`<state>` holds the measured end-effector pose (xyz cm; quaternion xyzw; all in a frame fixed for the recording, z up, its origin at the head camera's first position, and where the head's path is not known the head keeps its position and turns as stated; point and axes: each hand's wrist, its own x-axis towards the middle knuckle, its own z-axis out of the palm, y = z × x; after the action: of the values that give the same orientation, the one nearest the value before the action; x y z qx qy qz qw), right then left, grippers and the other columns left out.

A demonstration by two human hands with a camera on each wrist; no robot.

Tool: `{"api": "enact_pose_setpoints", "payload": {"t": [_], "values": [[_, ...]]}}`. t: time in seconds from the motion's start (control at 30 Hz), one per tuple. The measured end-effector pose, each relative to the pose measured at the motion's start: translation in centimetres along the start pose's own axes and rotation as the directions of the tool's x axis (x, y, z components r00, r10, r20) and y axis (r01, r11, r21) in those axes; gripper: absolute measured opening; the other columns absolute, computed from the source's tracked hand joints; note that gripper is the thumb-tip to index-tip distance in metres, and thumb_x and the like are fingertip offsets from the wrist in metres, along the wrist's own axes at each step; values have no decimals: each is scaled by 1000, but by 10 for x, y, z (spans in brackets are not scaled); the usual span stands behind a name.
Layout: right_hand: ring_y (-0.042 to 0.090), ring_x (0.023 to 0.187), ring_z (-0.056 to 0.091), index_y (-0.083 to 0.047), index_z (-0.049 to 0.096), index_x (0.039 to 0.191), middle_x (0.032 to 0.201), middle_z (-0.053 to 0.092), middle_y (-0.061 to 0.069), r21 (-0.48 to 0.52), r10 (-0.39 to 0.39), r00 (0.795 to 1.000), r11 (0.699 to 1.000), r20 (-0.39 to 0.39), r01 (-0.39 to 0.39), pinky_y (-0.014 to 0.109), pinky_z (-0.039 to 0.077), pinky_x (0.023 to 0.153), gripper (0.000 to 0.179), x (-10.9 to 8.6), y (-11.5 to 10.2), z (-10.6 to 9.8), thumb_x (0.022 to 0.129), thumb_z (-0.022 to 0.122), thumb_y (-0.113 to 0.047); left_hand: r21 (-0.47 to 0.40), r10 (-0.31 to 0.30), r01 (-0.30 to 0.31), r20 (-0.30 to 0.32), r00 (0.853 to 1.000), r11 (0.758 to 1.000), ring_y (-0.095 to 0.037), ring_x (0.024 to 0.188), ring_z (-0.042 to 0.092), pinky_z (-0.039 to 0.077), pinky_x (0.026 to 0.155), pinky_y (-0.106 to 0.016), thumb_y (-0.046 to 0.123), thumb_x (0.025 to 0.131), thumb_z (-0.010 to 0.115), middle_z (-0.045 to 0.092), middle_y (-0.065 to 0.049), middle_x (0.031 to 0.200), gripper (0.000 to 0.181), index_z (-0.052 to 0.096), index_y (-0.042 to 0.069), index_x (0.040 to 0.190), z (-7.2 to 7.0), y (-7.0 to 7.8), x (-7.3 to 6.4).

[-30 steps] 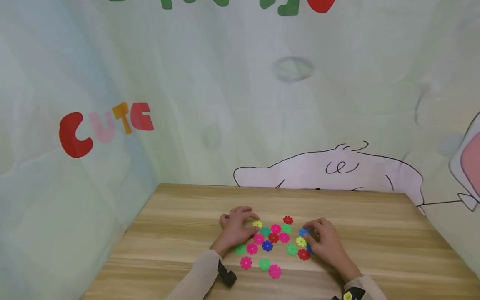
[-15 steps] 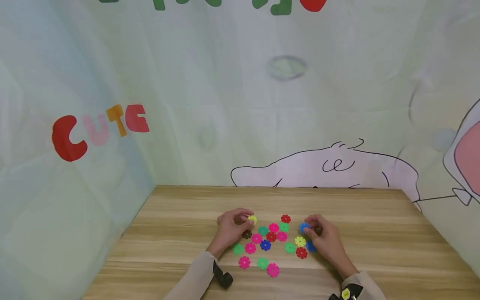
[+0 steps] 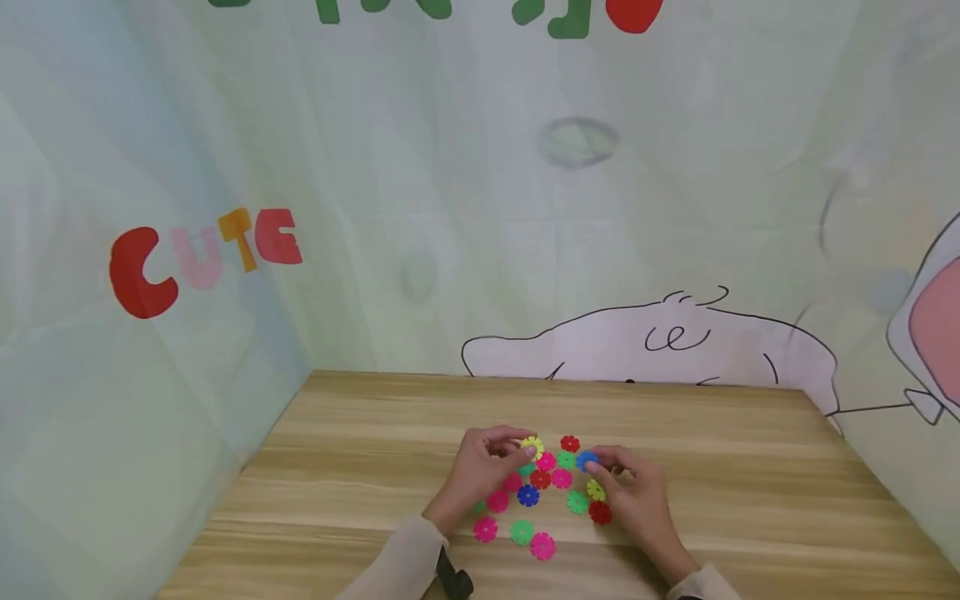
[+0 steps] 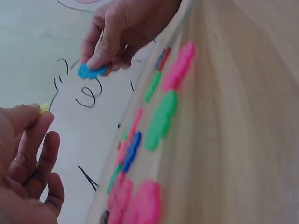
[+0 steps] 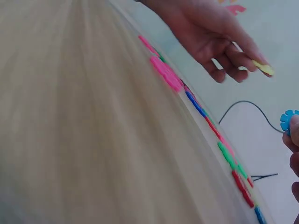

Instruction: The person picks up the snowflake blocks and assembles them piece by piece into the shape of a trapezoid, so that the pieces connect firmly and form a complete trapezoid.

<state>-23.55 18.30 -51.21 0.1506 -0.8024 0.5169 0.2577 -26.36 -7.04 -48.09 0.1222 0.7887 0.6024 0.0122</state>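
Note:
My left hand point(image 3: 483, 467) pinches a yellow notched plastic disc point(image 3: 532, 447) between thumb and fingers, lifted over the table. Opposite it, my right hand point(image 3: 637, 496) pinches a light-blue notched disc point(image 3: 586, 460) by its edge. The two discs face each other a short way apart; both wrist views show them raised above the tabletop. Beneath and between the hands lie loose flower-shaped discs, among them a dark-blue disc point(image 3: 528, 496), a red disc point(image 3: 540, 479) and a green disc point(image 3: 577, 502). Some discs are partly hidden behind the hands.
The wooden table point(image 3: 337, 467) carries several more discs, with a pink disc point(image 3: 543, 547) nearest the front and a red disc point(image 3: 570, 443) farthest back. A second yellow disc point(image 3: 596, 490) lies beside the right hand. A printed cloth backdrop point(image 3: 420, 208) rises behind the table.
Both hands have lifted their discs from among the others and moved inward, the left to the right and the right to the left, bringing the yellow and light-blue discs closer together.

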Motion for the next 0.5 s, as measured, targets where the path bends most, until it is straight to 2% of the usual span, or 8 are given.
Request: {"api": "enact_pose_setpoints", "payload": {"t": [0.17, 0.27, 0.4, 0.5], "values": [[4, 81, 64, -18, 83, 103, 93, 84, -1, 27, -25, 999, 999, -23, 26, 19, 52, 76, 18, 0, -15, 7, 91, 83, -4, -20, 27, -26, 36, 999, 999, -29, 87, 74, 49, 65, -20, 32, 97, 82, 83, -7, 93, 26, 83, 18, 119, 3, 12, -4], [5, 82, 66, -19, 83, 103, 94, 83, 0, 56, -72, 997, 996, -27, 74, 18, 53, 77, 21, 2, -23, 9, 90, 83, -1, -37, 44, -43, 52, 998, 998, -34, 88, 75, 48, 64, -21, 31, 98, 81, 82, -11, 93, 25, 83, 18, 119, 4, 18, -6], [6, 83, 68, -16, 83, 104, 93, 82, 3, 75, -162, 987, 984, -12, 162, 16, 54, 78, 26, 4, -32, 10, 88, 84, 4, -55, 55, -52, 57, 997, 997, -27, 81, 72, 46, 63, -20, 29, 98, 81, 80, -17, 90, 24, 82, 18, 119, 4, 23, -8], [5, 82, 67, -14, 83, 105, 91, 81, 2, 79, -185, 983, 980, 3, 185, 16, 55, 76, 26, 4, -38, 10, 87, 84, 5, -83, 47, -42, 62, 997, 996, -18, 75, 68, 44, 61, -19, 29, 98, 81, 80, -21, 92, 25, 81, 16, 120, 5, 26, -9]]}}
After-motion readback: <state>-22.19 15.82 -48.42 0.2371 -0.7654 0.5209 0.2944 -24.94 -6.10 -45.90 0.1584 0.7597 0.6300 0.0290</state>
